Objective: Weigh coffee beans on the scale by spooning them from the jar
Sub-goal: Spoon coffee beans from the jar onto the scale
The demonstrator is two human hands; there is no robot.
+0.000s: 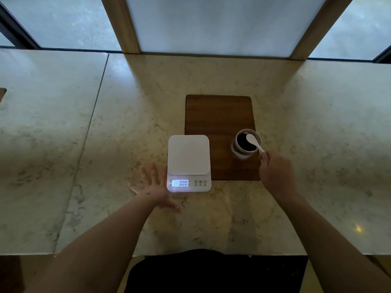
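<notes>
A white digital scale (189,157) sits on the marble counter, its lit display reading 000 and its platform bare. To its right an open glass jar (243,152) of dark coffee beans stands on a wooden board (218,115). My right hand (275,172) grips the handle of a white spoon (252,140), whose bowl hovers over the jar's mouth. My left hand (151,187) lies flat on the counter with fingers spread, just left of the scale's front corner.
The marble counter (105,134) stretches wide to both sides, with a seam on the left. Frosted window panels and wooden posts (120,24) rise behind it. The counter's near edge runs just in front of my body.
</notes>
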